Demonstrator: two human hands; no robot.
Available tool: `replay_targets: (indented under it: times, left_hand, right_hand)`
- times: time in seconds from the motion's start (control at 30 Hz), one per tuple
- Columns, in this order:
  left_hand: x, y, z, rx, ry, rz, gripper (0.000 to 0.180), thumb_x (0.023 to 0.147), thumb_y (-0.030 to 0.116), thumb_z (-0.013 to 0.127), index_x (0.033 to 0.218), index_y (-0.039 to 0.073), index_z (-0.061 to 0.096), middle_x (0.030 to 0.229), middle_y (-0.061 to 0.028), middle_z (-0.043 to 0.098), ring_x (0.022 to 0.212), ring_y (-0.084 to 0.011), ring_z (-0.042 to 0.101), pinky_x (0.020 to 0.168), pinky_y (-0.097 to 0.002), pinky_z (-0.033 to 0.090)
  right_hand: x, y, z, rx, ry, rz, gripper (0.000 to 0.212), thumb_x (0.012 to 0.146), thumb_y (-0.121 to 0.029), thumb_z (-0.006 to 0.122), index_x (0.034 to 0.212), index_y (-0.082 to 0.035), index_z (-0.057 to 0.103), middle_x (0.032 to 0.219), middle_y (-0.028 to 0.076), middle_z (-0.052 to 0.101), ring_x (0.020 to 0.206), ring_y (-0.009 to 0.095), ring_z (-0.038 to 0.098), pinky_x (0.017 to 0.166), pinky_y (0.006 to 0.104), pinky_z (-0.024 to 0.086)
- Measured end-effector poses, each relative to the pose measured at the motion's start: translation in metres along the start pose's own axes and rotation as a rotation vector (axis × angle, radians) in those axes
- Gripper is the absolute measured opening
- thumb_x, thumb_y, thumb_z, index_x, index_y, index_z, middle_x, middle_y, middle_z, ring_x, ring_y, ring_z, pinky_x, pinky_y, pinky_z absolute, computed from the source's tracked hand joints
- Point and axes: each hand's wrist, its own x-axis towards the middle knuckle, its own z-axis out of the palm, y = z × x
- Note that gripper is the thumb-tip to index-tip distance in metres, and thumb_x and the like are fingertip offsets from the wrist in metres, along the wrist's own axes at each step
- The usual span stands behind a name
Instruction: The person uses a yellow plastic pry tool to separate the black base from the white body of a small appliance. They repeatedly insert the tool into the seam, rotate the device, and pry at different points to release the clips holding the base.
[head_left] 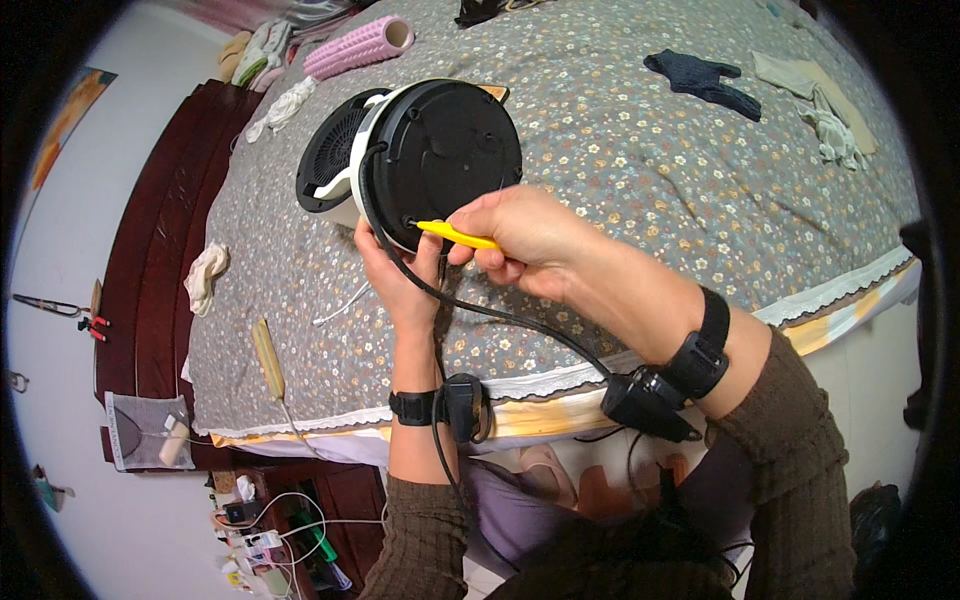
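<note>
A white and black fan-like appliance [338,150] lies tipped over on the bed, its round black base [455,140] facing me. My left hand [402,275] grips the base's lower edge, with the fingers partly hidden behind it. In my right hand [525,240] a slim yellow tool [458,236] is pinched between thumb and fingers. Its tip points at a small recess near the base's lower left rim; whether it touches cannot be told. A black power cord [480,308] leaves the base's side and loops over my left wrist toward my right forearm.
A patterned bedspread [610,160] lies under everything. On it are a pink foam roller [360,48], dark blue clothing [705,82], pale clothes [825,95], a white cloth [207,278] and a yellowish stick-shaped item [268,360]. Cables and small items crowd a bedside cabinet [350,500].
</note>
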Motion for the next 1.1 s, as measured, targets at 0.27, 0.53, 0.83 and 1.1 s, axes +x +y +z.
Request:
replay_targets:
  times: [0.27,0.53,0.83,1.1]
  left_hand:
    - [0.0,0.012,0.005,-0.111,-0.013,0.001,0.074,0.081,0.01,0.078,0.141,-0.002,0.036,0.127,-0.0134,0.054,0.112,-0.0196,0.058,0.094,-0.0305,0.049]
    - [0.001,0.04,-0.018,0.829,0.074,0.712,0.083,0.078,0.028,0.084,0.146,0.008,0.04,0.149,-0.0257,0.034,0.14,-0.0433,0.031,0.113,-0.0536,0.029]
    - [-0.002,0.031,-0.006,0.39,0.216,0.501,0.068,0.074,0.036,0.087,0.131,0.013,0.058,0.156,-0.0206,0.024,0.146,-0.0405,0.021,0.117,-0.0542,0.022]
    - [0.001,0.039,0.003,0.587,0.117,0.557,0.019,0.075,0.015,0.08,0.092,0.022,0.079,0.152,-0.0097,0.044,0.144,-0.04,0.026,0.117,-0.0528,0.023]
  right_hand:
    - [0.002,0.004,0.002,0.19,0.008,0.03,0.023,0.1,-0.021,0.057,0.112,-0.001,0.057,0.088,0.008,0.063,0.063,0.009,0.053,0.045,0.0182,0.037]
    - [-0.004,0.003,0.007,0.16,0.154,-0.032,0.025,0.096,-0.03,0.064,0.106,-0.008,0.058,0.092,0.004,0.061,0.083,0.015,0.056,0.064,0.0324,0.046]
    - [-0.008,0.003,0.021,0.132,0.242,-0.349,0.031,0.097,-0.033,0.062,0.112,-0.005,0.058,0.097,0.006,0.06,0.083,0.014,0.054,0.079,0.0315,0.046]
    - [-0.007,0.008,0.022,0.013,0.198,-0.513,0.024,0.095,-0.023,0.06,0.095,0.001,0.064,0.087,0.008,0.062,0.081,0.02,0.061,0.078,0.0336,0.049]
